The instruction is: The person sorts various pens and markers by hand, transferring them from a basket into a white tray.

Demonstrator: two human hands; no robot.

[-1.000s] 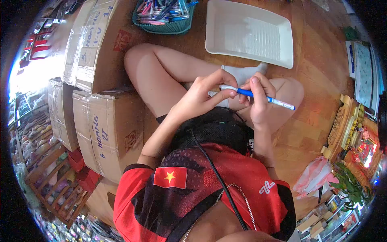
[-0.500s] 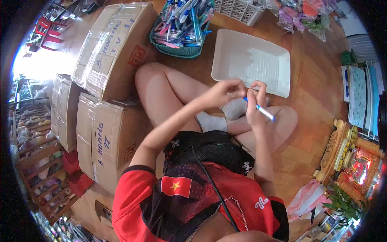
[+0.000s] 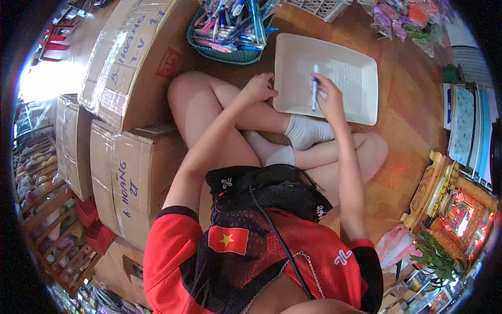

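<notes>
My right hand (image 3: pixel 328 97) pinches a blue and white pen (image 3: pixel 315 94) over the near part of a white tray (image 3: pixel 370 99). The pen points roughly up and down in the view. My left hand (image 3: pixel 260 87) is beside the tray's left edge, its fingers curled; whether anything small is between them is hidden. Behind my left hand stands a green basket (image 3: pixel 230 54) heaped with pens (image 3: pixel 238 23) in blue, pink and white.
Cardboard boxes (image 3: pixel 125 180) stand on the left, close to my knee. A white crate (image 3: pixel 319 8) and wrapped flowers (image 3: pixel 408 21) lie at the back. An ornate shrine (image 3: pixel 455 209) is on the right, with a plant (image 3: pixel 436 259) near it.
My hands have moved apart. The right one has carried the pen forward over the tray, and the left one has moved left to the tray's edge. The view has shifted slightly.
</notes>
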